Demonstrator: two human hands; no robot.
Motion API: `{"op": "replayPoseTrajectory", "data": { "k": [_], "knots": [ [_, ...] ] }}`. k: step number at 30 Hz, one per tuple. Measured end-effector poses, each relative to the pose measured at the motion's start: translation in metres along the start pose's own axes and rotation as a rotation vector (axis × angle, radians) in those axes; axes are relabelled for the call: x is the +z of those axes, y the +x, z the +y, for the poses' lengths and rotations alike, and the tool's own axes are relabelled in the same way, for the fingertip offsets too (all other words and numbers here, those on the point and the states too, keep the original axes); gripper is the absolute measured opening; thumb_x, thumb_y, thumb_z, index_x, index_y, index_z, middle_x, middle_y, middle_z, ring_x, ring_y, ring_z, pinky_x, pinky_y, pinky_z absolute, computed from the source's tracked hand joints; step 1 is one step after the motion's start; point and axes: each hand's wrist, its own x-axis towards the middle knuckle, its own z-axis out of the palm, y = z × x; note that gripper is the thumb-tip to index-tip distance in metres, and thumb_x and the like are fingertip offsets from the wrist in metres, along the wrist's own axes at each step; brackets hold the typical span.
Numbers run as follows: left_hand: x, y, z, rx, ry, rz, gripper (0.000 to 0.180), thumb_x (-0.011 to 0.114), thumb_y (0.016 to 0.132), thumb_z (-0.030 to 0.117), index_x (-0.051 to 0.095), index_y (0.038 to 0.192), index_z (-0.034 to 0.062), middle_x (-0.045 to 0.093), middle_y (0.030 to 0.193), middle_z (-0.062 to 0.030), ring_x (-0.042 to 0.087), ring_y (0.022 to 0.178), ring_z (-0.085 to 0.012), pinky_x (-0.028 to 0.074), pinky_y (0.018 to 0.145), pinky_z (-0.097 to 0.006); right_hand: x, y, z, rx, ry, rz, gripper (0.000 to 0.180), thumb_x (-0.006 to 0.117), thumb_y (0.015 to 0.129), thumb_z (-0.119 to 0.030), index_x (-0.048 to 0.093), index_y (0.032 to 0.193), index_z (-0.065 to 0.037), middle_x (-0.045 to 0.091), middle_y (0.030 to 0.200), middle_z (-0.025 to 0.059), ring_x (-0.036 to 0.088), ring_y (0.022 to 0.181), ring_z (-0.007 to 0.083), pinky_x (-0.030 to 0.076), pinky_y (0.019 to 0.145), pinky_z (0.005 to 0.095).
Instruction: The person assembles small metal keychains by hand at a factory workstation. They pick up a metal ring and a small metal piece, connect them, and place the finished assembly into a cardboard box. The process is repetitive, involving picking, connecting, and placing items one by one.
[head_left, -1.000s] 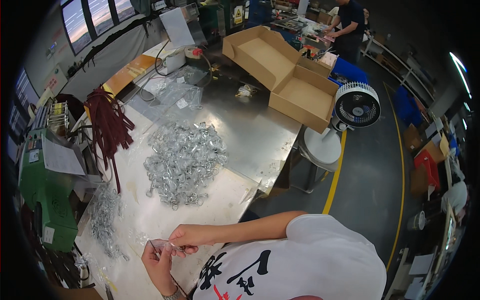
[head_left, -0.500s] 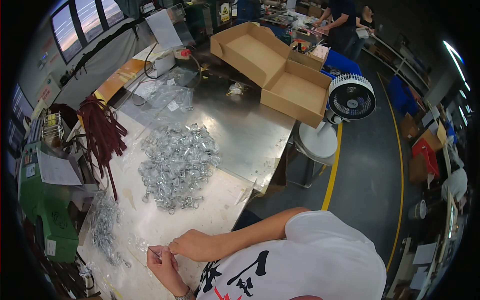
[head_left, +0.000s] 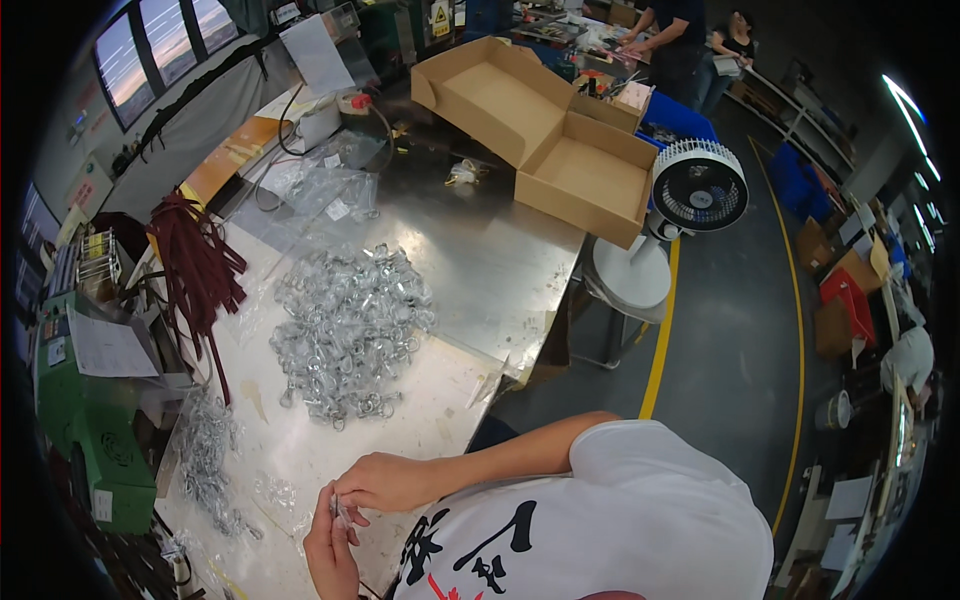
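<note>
My left hand point(head_left: 330, 545) and my right hand point(head_left: 392, 482) meet low over the worktable, close to my body. Their fingers are pinched together around a small thin piece with a metallic look point(head_left: 338, 506); the fingers cover most of it, so its kind is unclear. Beyond the hands lies a large heap of small metal rings and clasps in clear plastic point(head_left: 348, 335). To the left of the hands is a smaller heap of bare-looking metal hardware point(head_left: 205, 465). Crumpled clear plastic point(head_left: 275, 490) lies on the table between that heap and my hands.
Dark red straps point(head_left: 195, 255) hang in a bundle at the left, behind a green machine point(head_left: 105, 430). An open cardboard box point(head_left: 590, 180) stands at the table's far right corner. A fan point(head_left: 700, 190) and a stool point(head_left: 628, 275) stand beside the table. Two people are farther back.
Both hands have shifted slightly; the left has turned more upright, its fingers closer against the right's. The thin piece between them now points more upright. The view has moved a little.
</note>
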Motion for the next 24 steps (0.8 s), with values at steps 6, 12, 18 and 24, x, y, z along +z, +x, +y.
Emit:
{"op": "replayPoseTrajectory", "data": {
  "k": [6, 12, 18, 24],
  "knots": [
    [0.022, 0.002, -0.007, -0.152, -0.283, 0.105, 0.044, 0.050, 0.108, 0.008, 0.055, 0.151, -0.0029, 0.066, 0.082, -0.0056, 0.051, 0.066, -0.0054, 0.042, 0.059, -0.020, 0.012, -0.003, 0.002, 0.143, 0.146, 0.038, 0.018, 0.053, 0.103, -0.010, 0.061, 0.091, 0.001, 0.072, 0.075, 0.0151, 0.072, 0.072, 0.0339, 0.055, 0.067, 0.0441],
    [0.031, 0.009, -0.040, -0.036, -0.139, 0.305, 0.040, 0.051, 0.108, 0.005, 0.058, 0.147, -0.0011, 0.066, 0.084, -0.0039, 0.054, 0.071, -0.0041, 0.042, 0.061, -0.019, 0.029, 0.002, 0.016, 0.055, 0.115, 0.139, 0.017, 0.055, 0.099, -0.008, 0.062, 0.089, 0.003, 0.070, 0.075, 0.0176, 0.072, 0.071, 0.0348, 0.055, 0.066, 0.0452],
    [0.034, 0.023, -0.040, 0.135, 0.033, 0.471, 0.038, 0.053, 0.107, 0.006, 0.063, 0.143, 0.0013, 0.063, 0.080, 0.0006, 0.051, 0.067, -0.0033, 0.037, 0.058, -0.019, 0.030, 0.014, 0.015, 0.021, 0.012, 0.128, 0.016, 0.054, 0.104, -0.009, 0.056, 0.090, 0.000, 0.066, 0.074, 0.0141, 0.066, 0.071, 0.0350, 0.050, 0.067, 0.0452],
    [-0.010, 0.018, -0.028, -0.127, -0.290, 0.155, 0.039, 0.060, 0.107, 0.009, 0.063, 0.144, 0.0005, 0.061, 0.075, 0.0015, 0.051, 0.066, -0.0046, 0.039, 0.058, -0.022, -0.018, 0.024, -0.023, 0.148, -0.049, 0.060, 0.022, 0.059, 0.104, -0.017, 0.064, 0.089, -0.001, 0.061, 0.071, 0.0162, 0.060, 0.064, 0.0325, 0.048, 0.063, 0.0412]
  ]
}}
